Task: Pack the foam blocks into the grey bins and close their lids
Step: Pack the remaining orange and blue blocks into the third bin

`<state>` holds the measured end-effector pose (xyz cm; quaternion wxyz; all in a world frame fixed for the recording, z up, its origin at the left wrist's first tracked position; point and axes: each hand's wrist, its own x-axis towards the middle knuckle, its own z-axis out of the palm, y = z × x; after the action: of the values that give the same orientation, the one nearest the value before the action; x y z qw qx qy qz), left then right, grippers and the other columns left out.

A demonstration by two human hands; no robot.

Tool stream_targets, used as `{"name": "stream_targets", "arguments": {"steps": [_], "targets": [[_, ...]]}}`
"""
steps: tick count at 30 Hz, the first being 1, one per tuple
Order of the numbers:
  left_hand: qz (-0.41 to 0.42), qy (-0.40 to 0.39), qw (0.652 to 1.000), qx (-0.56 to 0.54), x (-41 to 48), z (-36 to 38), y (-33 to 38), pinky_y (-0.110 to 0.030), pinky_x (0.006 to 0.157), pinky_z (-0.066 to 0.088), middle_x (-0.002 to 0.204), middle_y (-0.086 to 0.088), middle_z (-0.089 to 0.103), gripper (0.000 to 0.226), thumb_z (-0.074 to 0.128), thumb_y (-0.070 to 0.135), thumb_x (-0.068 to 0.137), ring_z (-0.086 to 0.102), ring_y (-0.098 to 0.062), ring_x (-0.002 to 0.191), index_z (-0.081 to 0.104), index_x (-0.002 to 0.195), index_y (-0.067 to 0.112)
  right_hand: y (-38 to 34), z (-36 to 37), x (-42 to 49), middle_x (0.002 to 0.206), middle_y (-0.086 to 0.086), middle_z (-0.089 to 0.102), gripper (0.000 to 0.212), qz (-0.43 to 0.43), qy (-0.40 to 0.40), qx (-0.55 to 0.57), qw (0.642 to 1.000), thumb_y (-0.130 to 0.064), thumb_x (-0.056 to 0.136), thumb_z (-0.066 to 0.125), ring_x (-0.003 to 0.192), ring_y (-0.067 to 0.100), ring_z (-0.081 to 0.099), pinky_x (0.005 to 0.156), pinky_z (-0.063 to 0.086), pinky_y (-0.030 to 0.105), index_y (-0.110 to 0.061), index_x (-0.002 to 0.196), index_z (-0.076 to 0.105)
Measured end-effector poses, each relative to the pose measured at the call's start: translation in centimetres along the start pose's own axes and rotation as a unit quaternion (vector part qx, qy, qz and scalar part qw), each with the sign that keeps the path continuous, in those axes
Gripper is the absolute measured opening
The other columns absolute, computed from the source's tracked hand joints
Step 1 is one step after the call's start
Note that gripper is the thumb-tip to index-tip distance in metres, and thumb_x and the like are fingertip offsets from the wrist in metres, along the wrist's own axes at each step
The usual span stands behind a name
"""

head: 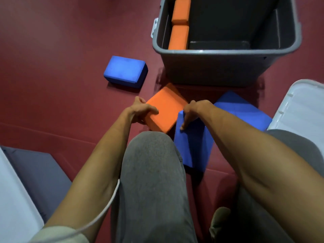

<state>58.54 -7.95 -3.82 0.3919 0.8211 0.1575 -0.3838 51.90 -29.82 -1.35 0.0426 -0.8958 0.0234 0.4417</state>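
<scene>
The orange block (166,109) is tilted low over the floor (52,50), just near of the bin (228,52). The left hand (142,111) grips its left edge, thumb on top and fingers curled beneath. Just right of it a blue block (192,144) stands on end beside the knee. The right hand (192,111) curls its fingers over the top edge, seemingly a grip, though the thumb is hidden.

This looks like the pick-up step. Next, both blocks need lifting over the bin's rim and setting beside the two orange blocks (179,23) along its left wall. A second blue block (125,71) lies far left and a third blue block (245,111) lies behind the right forearm. A white lid (301,109) lies right.
</scene>
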Motion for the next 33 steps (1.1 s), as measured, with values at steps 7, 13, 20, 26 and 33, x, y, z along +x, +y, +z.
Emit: {"name": "stream_targets", "arguments": {"steps": [7,13,20,26,33], "targets": [[0.161,0.094,0.973,0.138,-8.0,-2.0,11.8,-0.035,0.071,0.053,0.116,-0.009,0.064,0.063,0.072,0.056,0.055,0.062,-0.03,0.101,0.059,0.106,0.021,2.2,-11.2,-7.7,0.143,0.006,0.056,0.08,0.027,0.12,0.016,0.992,-0.065,0.071,0.076,0.124,0.036,0.055,0.099,0.048,0.045,-0.024,0.137,0.057],[0.192,0.149,0.944,0.223,-14.6,-3.5,21.9,-0.038,0.091,0.051,0.142,-0.019,0.05,0.093,0.077,0.047,0.078,0.055,-0.034,0.123,0.034,0.148,0.004,5.0,-19.5,-15.5,0.142,0.009,0.054,0.076,0.067,0.244,0.054,0.966,-0.063,0.077,0.071,0.124,0.033,0.056,0.087,0.045,0.042,-0.02,0.138,0.056],[0.255,0.22,0.916,0.217,-22.2,-3.7,28.2,-0.037,0.106,0.041,0.157,-0.023,0.034,0.126,0.081,0.05,0.078,0.042,-0.035,0.14,0.002,0.157,-0.007,8.0,-23.6,-22.7,0.132,0.009,0.057,0.047,0.093,0.342,0.073,0.932,-0.052,0.085,0.054,0.118,0.037,0.054,0.098,0.048,0.048,-0.032,0.127,0.057],[0.302,0.274,0.892,0.196,-24.7,-2.9,30.8,-0.05,0.112,0.04,0.151,-0.025,0.042,0.133,0.085,0.047,0.073,0.045,-0.045,0.135,-0.006,0.157,-0.001,10.8,-23.9,-25.0,0.13,0.019,0.05,0.08,0.179,0.472,0.177,0.845,-0.058,0.08,0.058,0.121,0.038,0.046,0.089,0.046,0.047,-0.005,0.139,0.044],[0.359,0.321,0.856,0.189,-24.5,-1.5,32.8,-0.048,0.107,0.044,0.137,-0.02,0.056,0.114,0.084,0.048,0.072,0.05,-0.043,0.128,0.016,0.15,0.0,12.5,-25.5,-24.3,0.138,0.02,0.047,0.082,0.176,0.525,0.254,0.793,-0.046,0.084,0.066,0.127,0.037,0.046,0.094,0.048,0.046,0.002,0.143,0.037]]}}
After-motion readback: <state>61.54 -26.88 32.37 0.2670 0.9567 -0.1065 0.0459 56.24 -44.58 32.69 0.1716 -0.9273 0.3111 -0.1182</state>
